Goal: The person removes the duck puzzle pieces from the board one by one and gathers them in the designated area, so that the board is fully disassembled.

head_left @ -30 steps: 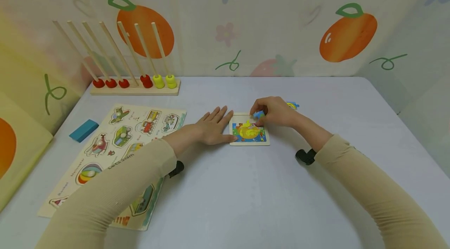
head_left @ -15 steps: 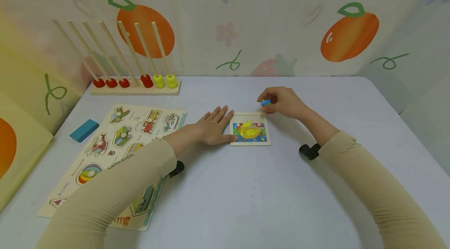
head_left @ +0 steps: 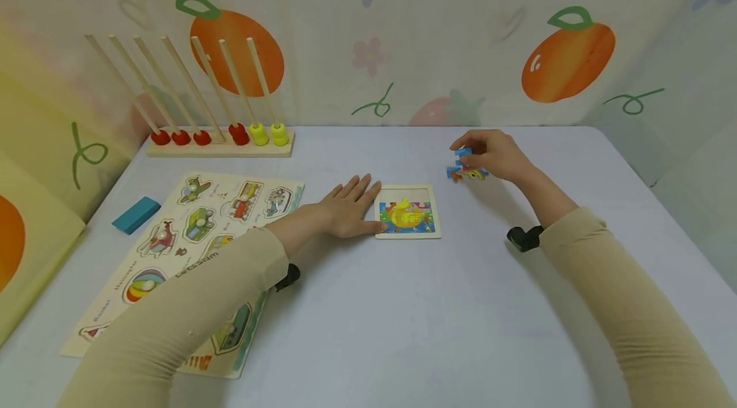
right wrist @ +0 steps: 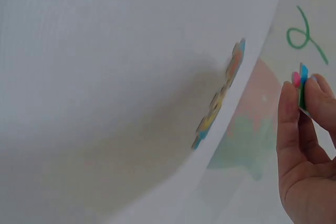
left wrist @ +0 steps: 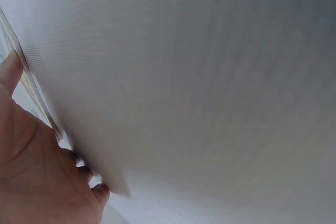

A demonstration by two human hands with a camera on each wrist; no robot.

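Note:
A small jigsaw tray point(head_left: 405, 190) with a yellow duck picture lies mid-table in the head view; a strip along its far side shows bare backing. My left hand point(head_left: 350, 211) rests palm down to the left of it, fingers spread, the thumb touching its left edge. Farther back and to the right, my right hand point(head_left: 496, 153) pinches a blue jigsaw piece point(right wrist: 302, 86) between thumb and fingers, held edge-on in the right wrist view. Below that hand, loose jigsaw pieces point(head_left: 475, 174) with blue, yellow and orange printing lie on the table, partly hidden from the head camera.
On the left lies a large knobbed picture board point(head_left: 167, 203), partly under my left forearm. A blue block point(head_left: 136, 215) sits at its left. Behind stands a wooden peg rack point(head_left: 219, 151) with red and yellow beads. A printed cloth point(head_left: 322, 75) hangs behind the table.
My right hand has moved from above the tray to the right and farther back, over the loose pieces, still pinching the blue jigsaw piece. My left hand stays in place.

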